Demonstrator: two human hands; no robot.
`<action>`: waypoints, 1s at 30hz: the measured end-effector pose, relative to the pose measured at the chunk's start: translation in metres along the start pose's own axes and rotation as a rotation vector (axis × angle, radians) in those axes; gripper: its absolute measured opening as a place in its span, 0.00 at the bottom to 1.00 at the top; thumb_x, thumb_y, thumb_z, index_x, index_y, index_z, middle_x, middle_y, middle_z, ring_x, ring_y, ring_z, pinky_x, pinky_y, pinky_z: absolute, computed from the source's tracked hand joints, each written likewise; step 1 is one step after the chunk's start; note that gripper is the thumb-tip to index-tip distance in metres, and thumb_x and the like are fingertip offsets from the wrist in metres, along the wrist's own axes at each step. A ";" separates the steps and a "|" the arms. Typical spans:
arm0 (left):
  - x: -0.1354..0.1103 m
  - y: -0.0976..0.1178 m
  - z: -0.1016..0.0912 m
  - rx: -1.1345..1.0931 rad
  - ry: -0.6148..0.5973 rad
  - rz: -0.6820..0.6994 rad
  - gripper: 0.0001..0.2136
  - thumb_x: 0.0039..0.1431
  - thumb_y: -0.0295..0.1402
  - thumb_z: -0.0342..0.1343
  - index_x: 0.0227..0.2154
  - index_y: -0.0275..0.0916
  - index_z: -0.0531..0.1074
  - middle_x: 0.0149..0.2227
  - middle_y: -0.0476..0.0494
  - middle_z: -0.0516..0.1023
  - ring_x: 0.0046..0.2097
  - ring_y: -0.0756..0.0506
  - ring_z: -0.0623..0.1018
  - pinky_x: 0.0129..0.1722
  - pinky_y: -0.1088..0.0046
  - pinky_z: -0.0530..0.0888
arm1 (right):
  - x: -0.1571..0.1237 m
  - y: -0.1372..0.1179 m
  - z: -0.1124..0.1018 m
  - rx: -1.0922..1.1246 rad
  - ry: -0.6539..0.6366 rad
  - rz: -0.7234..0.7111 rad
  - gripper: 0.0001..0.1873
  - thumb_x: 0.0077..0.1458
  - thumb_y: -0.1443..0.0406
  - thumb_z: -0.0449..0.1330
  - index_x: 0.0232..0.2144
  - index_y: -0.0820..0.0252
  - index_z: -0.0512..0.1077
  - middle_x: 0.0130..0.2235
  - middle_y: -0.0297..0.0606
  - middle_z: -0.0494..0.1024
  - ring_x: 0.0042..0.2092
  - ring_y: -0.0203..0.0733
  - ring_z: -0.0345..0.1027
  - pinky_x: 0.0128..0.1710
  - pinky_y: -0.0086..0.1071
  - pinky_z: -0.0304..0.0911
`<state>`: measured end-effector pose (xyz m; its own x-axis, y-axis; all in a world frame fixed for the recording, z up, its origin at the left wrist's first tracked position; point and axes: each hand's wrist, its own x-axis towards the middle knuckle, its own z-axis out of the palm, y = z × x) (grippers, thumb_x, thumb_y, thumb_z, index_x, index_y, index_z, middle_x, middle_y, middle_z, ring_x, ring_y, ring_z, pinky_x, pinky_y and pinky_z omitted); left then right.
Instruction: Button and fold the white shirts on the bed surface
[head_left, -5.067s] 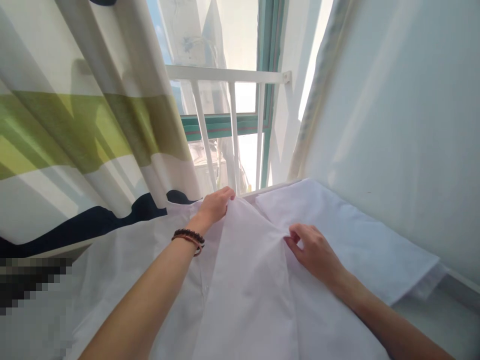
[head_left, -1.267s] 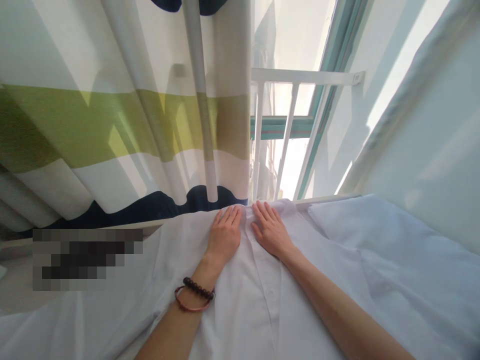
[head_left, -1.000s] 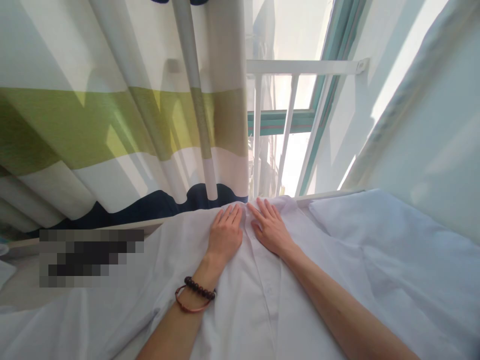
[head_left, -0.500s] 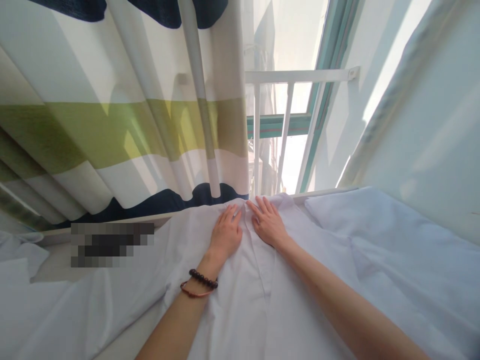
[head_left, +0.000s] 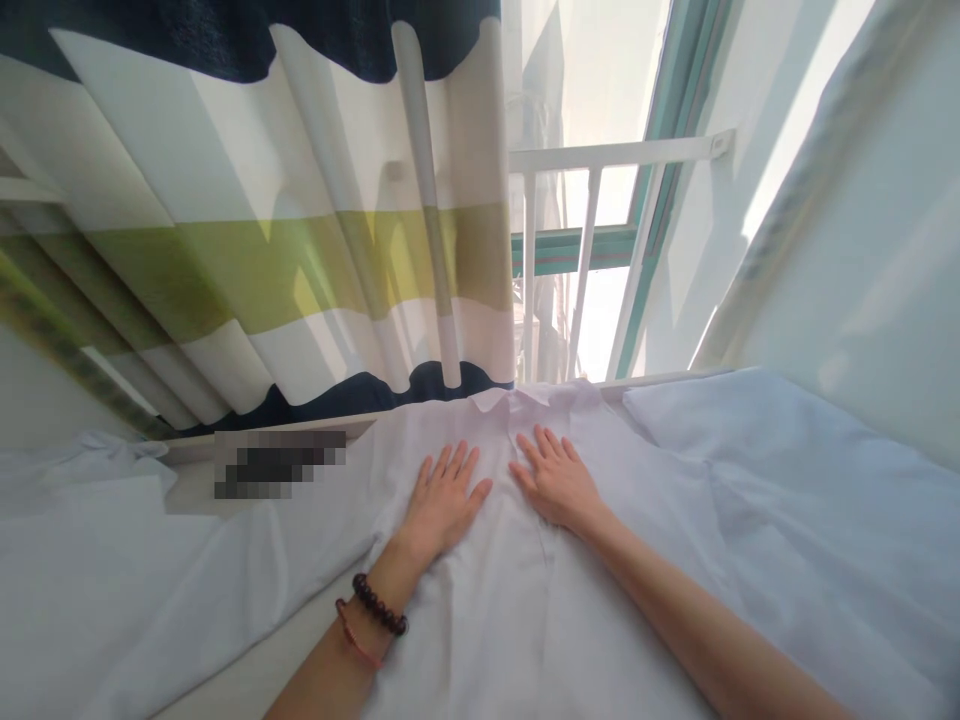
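White shirt (head_left: pixel 487 620) lies flat and front side up on a pale surface below a window, its collar (head_left: pixel 517 400) towards the sill and its button strip running down the middle between the two hands. At the far left another white cloth (head_left: pixel 75 540) lies rumpled, apart from the shirt. Above it hangs a striped curtain (head_left: pixel 285 270) with bands of white, green and dark blue. The left hand (head_left: pixel 442 505) rests palm down on the shirt's chest, fingers spread and grasping nothing; a beaded bracelet (head_left: pixel 379 610) circles its wrist. Just beside it, the right hand (head_left: pixel 559 485) presses flat as well, fingers loose and apart, nothing held. Behind the collar stands a white window railing (head_left: pixel 615 155). To the right lies a folded white cloth (head_left: pixel 787 470), close against the wall (head_left: pixel 885 250).
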<state>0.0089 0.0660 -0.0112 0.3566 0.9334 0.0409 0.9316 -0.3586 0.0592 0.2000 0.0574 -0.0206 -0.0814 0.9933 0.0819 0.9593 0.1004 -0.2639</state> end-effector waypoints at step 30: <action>-0.104 -0.155 -0.140 0.088 0.278 -0.662 0.22 0.67 0.40 0.44 0.58 0.34 0.66 0.68 0.31 0.55 0.69 0.34 0.52 0.64 0.42 0.47 | 0.001 0.010 0.024 -0.138 0.107 -0.053 0.29 0.66 0.53 0.42 0.64 0.57 0.59 0.68 0.46 0.56 0.68 0.51 0.48 0.65 0.47 0.45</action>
<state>-0.1823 0.0218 0.1148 -0.3045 0.9113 0.2770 0.9525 0.2940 0.0798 0.2033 0.0612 -0.0464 -0.1105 0.9743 0.1963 0.9831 0.1361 -0.1222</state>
